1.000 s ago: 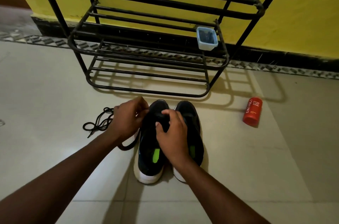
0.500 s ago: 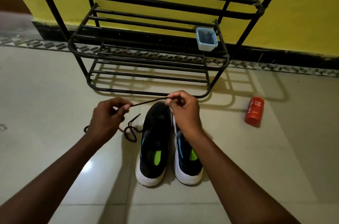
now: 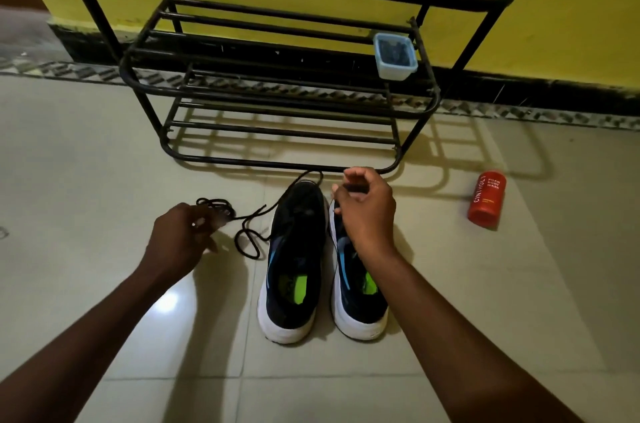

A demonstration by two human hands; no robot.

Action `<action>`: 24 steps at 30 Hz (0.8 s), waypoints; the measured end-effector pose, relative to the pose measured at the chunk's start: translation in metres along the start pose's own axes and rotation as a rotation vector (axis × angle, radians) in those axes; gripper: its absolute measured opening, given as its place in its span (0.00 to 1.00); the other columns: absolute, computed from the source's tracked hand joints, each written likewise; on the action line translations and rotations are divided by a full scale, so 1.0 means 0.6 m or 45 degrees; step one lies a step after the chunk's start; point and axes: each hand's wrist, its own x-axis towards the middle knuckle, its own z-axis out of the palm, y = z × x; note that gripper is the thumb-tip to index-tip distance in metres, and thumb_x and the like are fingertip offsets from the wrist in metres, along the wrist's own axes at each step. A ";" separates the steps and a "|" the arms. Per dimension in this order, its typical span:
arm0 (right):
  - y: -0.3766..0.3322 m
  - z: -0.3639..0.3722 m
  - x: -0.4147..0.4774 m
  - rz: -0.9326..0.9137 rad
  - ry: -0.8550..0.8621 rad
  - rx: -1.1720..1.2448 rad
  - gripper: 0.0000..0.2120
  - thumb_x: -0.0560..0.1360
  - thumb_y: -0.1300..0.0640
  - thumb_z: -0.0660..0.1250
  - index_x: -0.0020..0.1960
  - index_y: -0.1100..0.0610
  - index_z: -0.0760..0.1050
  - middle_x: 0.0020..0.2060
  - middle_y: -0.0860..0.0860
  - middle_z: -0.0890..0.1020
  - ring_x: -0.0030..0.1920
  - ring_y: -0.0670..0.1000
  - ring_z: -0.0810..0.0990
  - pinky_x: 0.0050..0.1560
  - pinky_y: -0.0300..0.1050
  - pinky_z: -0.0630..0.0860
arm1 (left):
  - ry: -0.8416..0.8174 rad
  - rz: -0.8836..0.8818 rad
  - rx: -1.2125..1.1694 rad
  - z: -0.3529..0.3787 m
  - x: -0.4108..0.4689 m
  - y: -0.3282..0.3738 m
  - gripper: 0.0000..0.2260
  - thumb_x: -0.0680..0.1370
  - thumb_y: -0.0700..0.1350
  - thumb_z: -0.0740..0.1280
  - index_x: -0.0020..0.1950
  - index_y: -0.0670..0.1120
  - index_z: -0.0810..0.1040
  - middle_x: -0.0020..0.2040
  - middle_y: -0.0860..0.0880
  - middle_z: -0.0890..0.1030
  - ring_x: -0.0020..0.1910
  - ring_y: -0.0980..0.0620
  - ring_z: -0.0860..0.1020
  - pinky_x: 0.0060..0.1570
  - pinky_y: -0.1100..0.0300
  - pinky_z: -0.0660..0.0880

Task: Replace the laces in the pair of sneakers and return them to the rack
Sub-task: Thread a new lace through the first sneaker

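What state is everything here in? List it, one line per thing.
left sneaker: on the floor, toe toward the rack
right sneaker: beside it, front under the right hand
lace: loose loops on the floor
right hand: apparently pinches the lace
left hand: blurred by the lace; grip unclear
rack: standing, no sneakers on it
container: on a rack shelf
bottle: on the floor, apart
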 end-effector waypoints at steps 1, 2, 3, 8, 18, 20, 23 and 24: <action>0.002 -0.003 -0.007 -0.033 0.016 -0.087 0.10 0.75 0.63 0.73 0.49 0.49 0.77 0.48 0.50 0.83 0.41 0.45 0.84 0.42 0.40 0.83 | -0.012 -0.004 -0.101 0.004 0.001 0.008 0.03 0.78 0.43 0.73 0.45 0.48 0.85 0.38 0.46 0.84 0.30 0.55 0.83 0.41 0.62 0.76; 0.003 -0.005 -0.014 -0.067 0.012 -0.157 0.09 0.74 0.63 0.73 0.48 0.50 0.78 0.47 0.50 0.83 0.40 0.43 0.82 0.41 0.35 0.80 | -0.022 -0.016 -0.211 0.008 0.002 0.019 0.03 0.78 0.44 0.73 0.44 0.48 0.85 0.38 0.48 0.85 0.31 0.54 0.84 0.40 0.59 0.76; 0.007 -0.006 -0.021 -0.088 -0.026 -0.220 0.08 0.74 0.64 0.73 0.47 0.52 0.79 0.45 0.50 0.83 0.38 0.42 0.81 0.39 0.31 0.76 | -0.027 -0.028 -0.298 0.014 0.004 0.030 0.04 0.78 0.44 0.72 0.44 0.47 0.85 0.38 0.51 0.85 0.33 0.55 0.83 0.38 0.59 0.76; 0.005 -0.006 -0.058 -0.054 -0.396 -0.443 0.08 0.70 0.54 0.78 0.47 0.52 0.82 0.40 0.43 0.84 0.39 0.36 0.81 0.40 0.24 0.72 | -0.123 0.026 -0.522 0.043 0.006 0.089 0.06 0.80 0.41 0.70 0.44 0.42 0.82 0.33 0.47 0.84 0.28 0.53 0.78 0.30 0.64 0.72; 0.003 0.011 -0.075 -0.062 -0.402 -0.618 0.16 0.73 0.57 0.73 0.60 0.55 0.81 0.49 0.49 0.85 0.49 0.45 0.83 0.54 0.38 0.81 | -0.256 -0.032 -0.754 0.085 0.020 0.124 0.09 0.74 0.32 0.74 0.44 0.32 0.74 0.35 0.38 0.84 0.37 0.43 0.86 0.35 0.61 0.81; 0.009 0.011 -0.074 0.007 -0.360 -0.539 0.15 0.74 0.60 0.72 0.60 0.55 0.81 0.49 0.49 0.84 0.51 0.46 0.83 0.54 0.40 0.82 | -0.250 0.012 -0.690 0.087 0.021 0.122 0.09 0.74 0.32 0.74 0.42 0.31 0.74 0.36 0.38 0.84 0.37 0.44 0.86 0.36 0.61 0.81; 0.025 0.014 -0.067 0.055 -0.344 -0.492 0.20 0.74 0.60 0.72 0.66 0.53 0.78 0.52 0.47 0.83 0.57 0.49 0.81 0.55 0.44 0.83 | -0.250 0.098 -0.617 0.084 0.024 0.116 0.09 0.72 0.33 0.76 0.40 0.34 0.76 0.35 0.40 0.84 0.37 0.44 0.86 0.38 0.57 0.83; 0.029 0.015 -0.064 0.043 -0.339 -0.492 0.20 0.74 0.60 0.72 0.66 0.53 0.79 0.51 0.46 0.84 0.58 0.51 0.81 0.55 0.45 0.83 | -0.246 0.102 -0.625 0.083 0.025 0.114 0.08 0.72 0.33 0.76 0.41 0.36 0.77 0.34 0.42 0.84 0.37 0.44 0.86 0.38 0.57 0.82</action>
